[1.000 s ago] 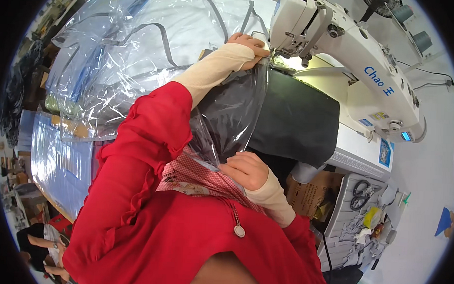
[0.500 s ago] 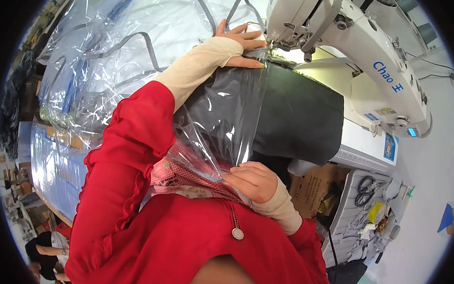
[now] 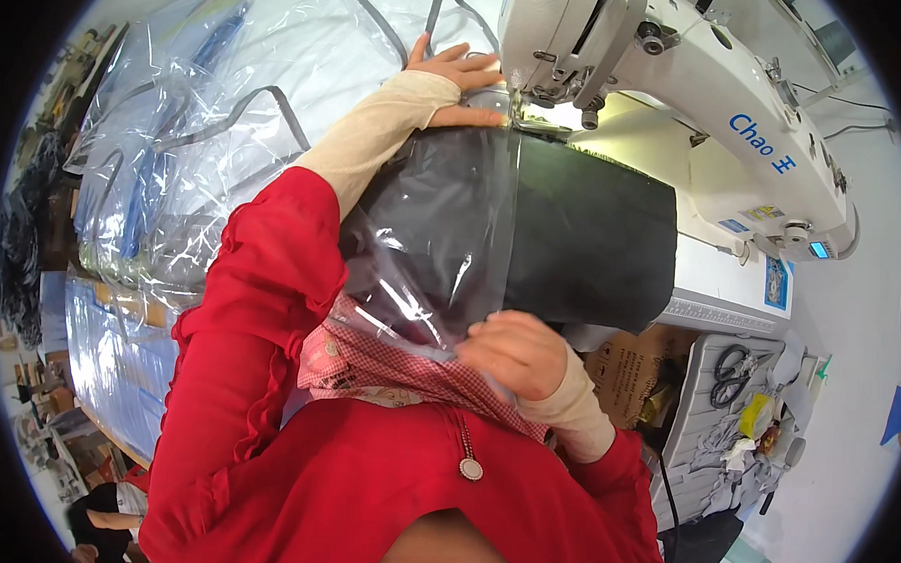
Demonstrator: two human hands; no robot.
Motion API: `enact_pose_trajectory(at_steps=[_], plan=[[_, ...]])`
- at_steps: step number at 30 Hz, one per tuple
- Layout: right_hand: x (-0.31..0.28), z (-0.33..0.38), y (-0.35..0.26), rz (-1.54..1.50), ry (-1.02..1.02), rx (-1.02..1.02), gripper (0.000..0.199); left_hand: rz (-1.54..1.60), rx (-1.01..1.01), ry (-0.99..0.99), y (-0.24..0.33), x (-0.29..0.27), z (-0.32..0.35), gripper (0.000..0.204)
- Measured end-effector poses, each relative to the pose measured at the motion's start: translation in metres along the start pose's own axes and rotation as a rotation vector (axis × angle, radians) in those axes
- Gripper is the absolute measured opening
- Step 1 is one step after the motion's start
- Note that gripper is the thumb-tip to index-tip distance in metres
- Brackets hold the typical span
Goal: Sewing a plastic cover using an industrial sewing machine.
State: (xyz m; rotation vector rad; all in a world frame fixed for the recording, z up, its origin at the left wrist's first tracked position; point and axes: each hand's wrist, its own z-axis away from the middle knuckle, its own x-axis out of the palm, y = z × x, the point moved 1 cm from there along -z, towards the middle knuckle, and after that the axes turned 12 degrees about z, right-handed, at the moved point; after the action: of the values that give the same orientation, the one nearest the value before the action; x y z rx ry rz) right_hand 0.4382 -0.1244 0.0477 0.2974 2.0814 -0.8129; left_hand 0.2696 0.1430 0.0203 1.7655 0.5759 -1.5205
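My left hand [image 3: 460, 75] lies flat, fingers spread, on the clear plastic sheet [image 3: 442, 251] right beside the needle of the white sewing machine [image 3: 676, 81]. A black fabric panel [image 3: 581, 236] lies under the plastic and runs from the needle toward me. My right hand [image 3: 513, 351] is closed on the near edge of the plastic and black panel, close to my chest. Both forearms wear beige sleeves over red cuffs.
A large heap of clear plastic pieces with grey trim [image 3: 218, 124] covers the table to the left. A grey tray [image 3: 739, 411] with black scissors [image 3: 733, 373] and small items sits at the right. A cardboard box [image 3: 631, 372] stands below the machine table.
My left hand has slid forward along the plastic toward the needle and flattened beside it. My right hand stays gripping the near edge.
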Motion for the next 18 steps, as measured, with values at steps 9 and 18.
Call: enact_pose_trajectory(at_steps=[9, 18], plan=[[-0.005, -0.019, 0.056, -0.181, 0.230, 0.205, 0.015, -0.068, 0.159, 0.193, -0.014, -0.006, -0.029, 0.062], [0.006, -0.017, 0.055, -0.707, 0.235, 0.626, 0.033, 0.521, 0.258, -0.165, 0.103, -0.070, 0.109, 0.041]])
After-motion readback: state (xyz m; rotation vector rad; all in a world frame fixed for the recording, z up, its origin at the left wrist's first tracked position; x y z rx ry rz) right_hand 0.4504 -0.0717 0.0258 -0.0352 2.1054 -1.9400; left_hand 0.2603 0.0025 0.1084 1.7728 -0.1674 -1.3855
